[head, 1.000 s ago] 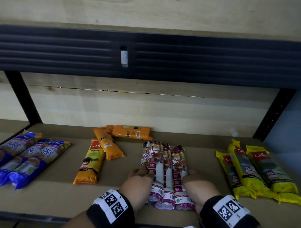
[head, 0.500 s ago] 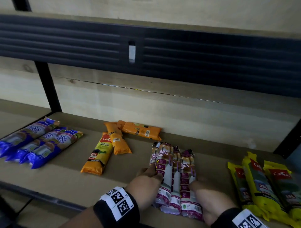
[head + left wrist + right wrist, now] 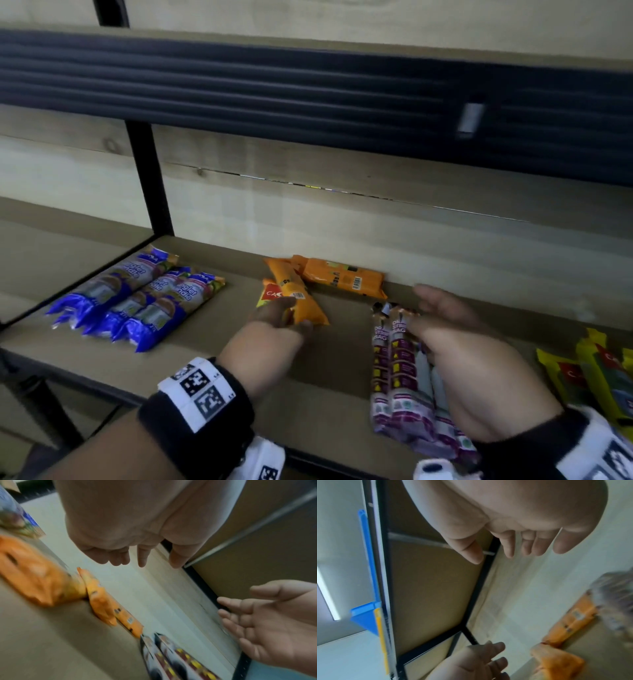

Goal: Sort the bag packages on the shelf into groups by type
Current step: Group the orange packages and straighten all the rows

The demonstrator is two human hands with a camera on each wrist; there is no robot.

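Observation:
Three orange packages lie mid-shelf: one slanted (image 3: pixel 299 301), one flat against the back wall (image 3: pixel 342 279), and one partly hidden under the slanted one (image 3: pixel 269 294). My left hand (image 3: pixel 284 311) hovers at the slanted one's near end, fingers relaxed and holding nothing (image 3: pixel 147 562). Several purple-and-white drawstring-bag packages (image 3: pixel 400 377) lie side by side to the right. My right hand (image 3: pixel 431 308) is raised just above their far ends, palm open and empty (image 3: pixel 496 557). Three blue packages (image 3: pixel 137 298) lie grouped at the left, and yellow packages (image 3: pixel 599 377) at the right edge.
The wooden shelf board (image 3: pixel 205 359) has a dark metal front rail and a black upright post (image 3: pixel 147 178) at the back left. A dark beam of the shelf above (image 3: pixel 308 96) hangs low overhead. Bare board lies between the blue and orange groups.
Both hands have come off the drawstring-bag packages. The left hand moved left to the orange packages; the right hand lifted and opened. My view swung to the left.

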